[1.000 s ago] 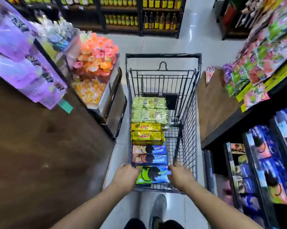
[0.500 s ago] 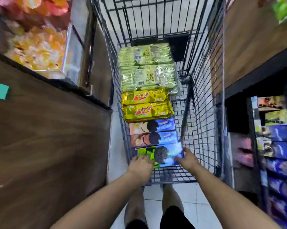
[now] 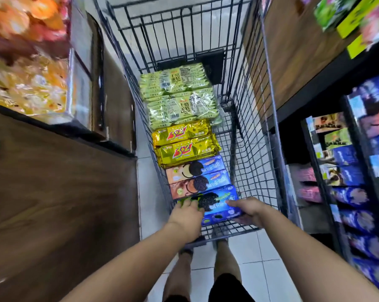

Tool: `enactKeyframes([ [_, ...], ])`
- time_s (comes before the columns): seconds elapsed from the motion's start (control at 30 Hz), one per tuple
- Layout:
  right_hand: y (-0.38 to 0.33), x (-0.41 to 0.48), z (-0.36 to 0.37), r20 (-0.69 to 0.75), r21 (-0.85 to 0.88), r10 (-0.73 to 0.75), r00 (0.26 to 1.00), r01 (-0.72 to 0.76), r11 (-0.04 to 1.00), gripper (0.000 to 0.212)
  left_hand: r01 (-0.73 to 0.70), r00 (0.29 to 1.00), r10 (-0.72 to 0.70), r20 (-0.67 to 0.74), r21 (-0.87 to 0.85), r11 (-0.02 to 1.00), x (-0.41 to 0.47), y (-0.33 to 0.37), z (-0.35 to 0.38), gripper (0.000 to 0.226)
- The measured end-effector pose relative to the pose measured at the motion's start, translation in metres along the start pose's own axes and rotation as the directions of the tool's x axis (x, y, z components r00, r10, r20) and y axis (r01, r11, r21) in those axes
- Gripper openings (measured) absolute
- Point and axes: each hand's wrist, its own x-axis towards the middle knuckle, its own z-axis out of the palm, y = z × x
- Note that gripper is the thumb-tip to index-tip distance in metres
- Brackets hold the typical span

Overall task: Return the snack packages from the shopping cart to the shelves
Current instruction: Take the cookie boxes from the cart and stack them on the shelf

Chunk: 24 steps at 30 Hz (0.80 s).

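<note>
**A:** What's different from a second ago?

**B:** Both hands have left the near rim of the shopping cart (image 3: pixel 269 88) and gone inside. They now hold the blue-and-green cookie box (image 3: pixel 220 204) at the cart's near end.

**A:** How are they gripping it?

**B:** The left hand (image 3: pixel 187 216) has its fingers curled over the green left end. The right hand (image 3: pixel 249 211) clamps the right end, thumb on top and fingers tucked beneath. The box sits a little askew against the near wall, so I judge the lift is just starting.

**A:** So nothing has been returned yet?

**B:** It doesn't look like it. This seems to be the first pick, and the shelves (image 3: pixel 356 199) just right of the cart carry similar blue boxes, likely its home.

**A:** Count the load.

**B:** There are seven packages in one row along the cart's left side. Two pale green packs (image 3: pixel 179 94) lie at the far end, then two gold packs (image 3: pixel 184 142). After those come two more cookie boxes (image 3: pixel 198 176), then the held one nearest the person. That makes three cookie boxes in all.
</note>
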Motion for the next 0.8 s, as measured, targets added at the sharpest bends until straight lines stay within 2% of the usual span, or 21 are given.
enactKeyframes([
  [0.2, -0.008, -0.066, -0.001, -0.125, -0.026, -0.128, 0.984, 0.126, 0.992, 0.018, -0.066, 0.997, 0.066, -0.047, -0.006, 0.998, -0.031, -0.001, -0.043, 0.047],
  [0.3, -0.007, -0.103, -0.010, -0.139, 0.013, -0.216, 0.966, 0.220, 0.975, 0.021, -0.086, 0.992, 0.070, -0.109, -0.151, 0.985, -0.039, -0.004, -0.066, 0.042],
  [0.37, -0.004, -0.127, -0.021, -0.149, 0.024, -0.290, 0.945, 0.297, 0.955, 0.034, -0.128, 0.981, 0.076, -0.179, -0.303, 0.944, -0.042, -0.001, -0.087, 0.050],
  [0.5, -0.004, -0.188, -0.052, -0.158, -0.045, -0.463, 0.872, 0.462, 0.886, 0.050, -0.342, 0.930, 0.213, -0.300, -0.488, 0.803, -0.049, 0.023, -0.140, 0.084],
  [0.57, 0.000, -0.215, -0.071, -0.144, -0.045, -0.520, 0.842, 0.519, 0.854, 0.070, -0.425, 0.903, 0.284, -0.323, -0.573, 0.701, -0.054, 0.045, -0.166, 0.091],
  [0.6, 0.003, -0.233, -0.078, -0.146, -0.051, -0.544, 0.826, 0.543, 0.838, 0.075, -0.456, 0.890, 0.316, -0.330, -0.633, 0.625, -0.058, 0.058, -0.177, 0.090],
  [0.67, 0.017, -0.260, -0.092, -0.141, -0.083, -0.583, 0.800, 0.577, 0.812, 0.062, -0.499, 0.859, 0.380, -0.342, -0.725, 0.475, -0.068, 0.084, -0.193, 0.081],
  [0.73, 0.038, -0.281, -0.106, -0.147, -0.058, -0.618, 0.772, 0.617, 0.785, 0.046, -0.548, 0.818, 0.450, -0.359, -0.726, 0.416, -0.078, 0.113, -0.204, 0.068],
  [0.8, 0.064, -0.291, -0.121, -0.230, 0.013, -0.635, 0.737, 0.655, 0.755, 0.046, -0.579, 0.795, 0.469, -0.385, -0.712, 0.397, -0.087, 0.143, -0.209, 0.054],
])
